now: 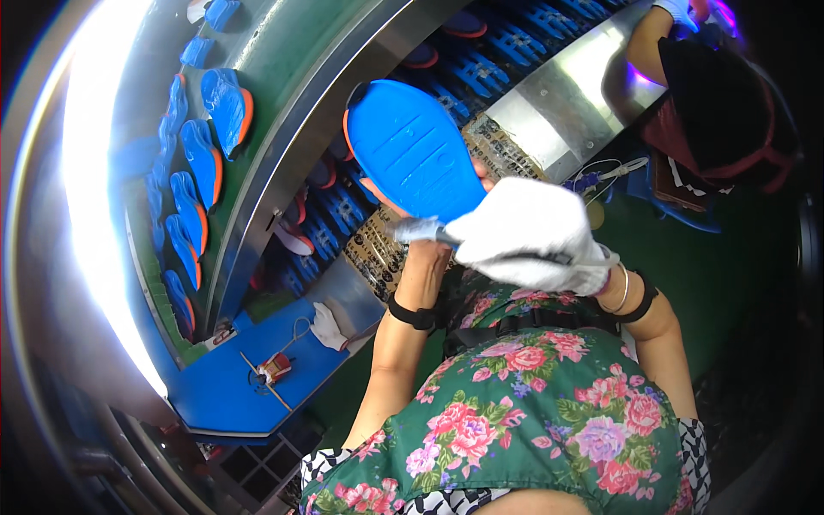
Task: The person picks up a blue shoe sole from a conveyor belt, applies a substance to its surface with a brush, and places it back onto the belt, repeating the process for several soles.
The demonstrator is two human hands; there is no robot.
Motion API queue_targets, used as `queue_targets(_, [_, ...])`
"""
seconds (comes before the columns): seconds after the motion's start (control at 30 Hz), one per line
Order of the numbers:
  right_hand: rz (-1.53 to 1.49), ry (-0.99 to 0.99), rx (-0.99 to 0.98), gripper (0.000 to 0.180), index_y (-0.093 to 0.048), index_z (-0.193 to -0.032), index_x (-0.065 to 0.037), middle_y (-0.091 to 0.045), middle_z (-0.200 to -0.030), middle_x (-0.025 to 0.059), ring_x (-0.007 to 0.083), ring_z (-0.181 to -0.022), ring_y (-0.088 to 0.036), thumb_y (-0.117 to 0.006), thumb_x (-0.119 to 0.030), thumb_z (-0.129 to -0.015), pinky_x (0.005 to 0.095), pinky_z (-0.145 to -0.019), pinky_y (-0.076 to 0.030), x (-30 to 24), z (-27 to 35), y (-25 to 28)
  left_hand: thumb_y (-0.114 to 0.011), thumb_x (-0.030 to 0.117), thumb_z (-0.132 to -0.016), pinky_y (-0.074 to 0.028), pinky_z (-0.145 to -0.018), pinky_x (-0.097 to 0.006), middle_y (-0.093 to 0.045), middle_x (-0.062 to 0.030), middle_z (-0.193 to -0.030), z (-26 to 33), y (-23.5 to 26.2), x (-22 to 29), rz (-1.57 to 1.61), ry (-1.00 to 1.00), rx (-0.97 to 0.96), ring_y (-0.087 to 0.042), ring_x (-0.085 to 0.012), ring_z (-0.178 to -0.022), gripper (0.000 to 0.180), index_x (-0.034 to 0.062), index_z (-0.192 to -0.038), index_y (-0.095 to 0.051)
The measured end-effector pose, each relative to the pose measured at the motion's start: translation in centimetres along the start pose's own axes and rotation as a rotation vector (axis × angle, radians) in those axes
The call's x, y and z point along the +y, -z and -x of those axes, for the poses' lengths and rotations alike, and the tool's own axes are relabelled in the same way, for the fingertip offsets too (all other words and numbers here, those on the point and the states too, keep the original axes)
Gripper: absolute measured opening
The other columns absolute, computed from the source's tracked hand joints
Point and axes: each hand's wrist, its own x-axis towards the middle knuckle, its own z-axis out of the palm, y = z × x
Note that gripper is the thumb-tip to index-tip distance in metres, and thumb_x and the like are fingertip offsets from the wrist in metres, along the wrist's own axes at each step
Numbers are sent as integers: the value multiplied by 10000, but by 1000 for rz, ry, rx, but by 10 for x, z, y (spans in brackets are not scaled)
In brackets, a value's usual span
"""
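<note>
My left hand [422, 257] grips the blue shoe sole [412, 153] at its heel, raised above the conveyor [283, 103]. Gloved right hand [528, 236] closed on a brush [421, 230]. Sole judged light, flexible; hold the edges.

Both forearms rise from the lower edge, bent at the elbow, each with a black band at the wrist. The bare left hand [427, 257] is raised, fingers closed in a grip. The white-gloved right hand [532, 236] lies just beside it, fingers curled shut, pointing leftward.
</note>
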Motion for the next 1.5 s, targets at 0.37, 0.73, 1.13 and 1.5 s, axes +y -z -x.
queue_targets(0.37, [12, -144, 65, 218, -797, -971, -86, -769, -961, 88, 260, -850, -720, -821, -52, -756, 363, -745, -570, 1, 11, -4, -314, 1090, -573, -582, -762, -549, -671, -239, -1063, 1, 7, 9, 42, -62, 121, -687, -413, -887, 1321, 11, -1302, -534])
queue_targets(0.73, [45, -104, 55, 259, -777, -1000, -89, -765, -1016, 112, 259, -852, -723, -811, -13, -755, 361, -739, -578, 0, 19, 2, -448, 1050, -583, -498, -850, -521, -649, -177, -1091, -9, 9, 16, 57, -120, 17, -615, -356, -930, 1256, -23, -1224, -570])
queue_targets(1.13, [61, -69, -21, 302, -773, -1072, -97, -762, -1046, 105, 262, -844, -718, -805, -36, -778, 361, -743, -567, -12, 38, -1, -481, 1010, -627, -484, -831, -448, -647, -137, -1069, -16, 17, 19, 101, -147, -34, -621, -294, -882, 1181, 8, -1248, -551])
queue_targets(1.5, [25, -140, -42, 243, -770, -1034, -89, -752, -1036, 102, 278, -863, -714, -804, -47, -797, 386, -755, -581, -20, 44, -8, -450, 1014, -647, -527, -755, -487, -656, -186, -1084, -15, 16, 30, 90, -77, 47, -643, -341, -829, 1192, 51, -1347, -497])
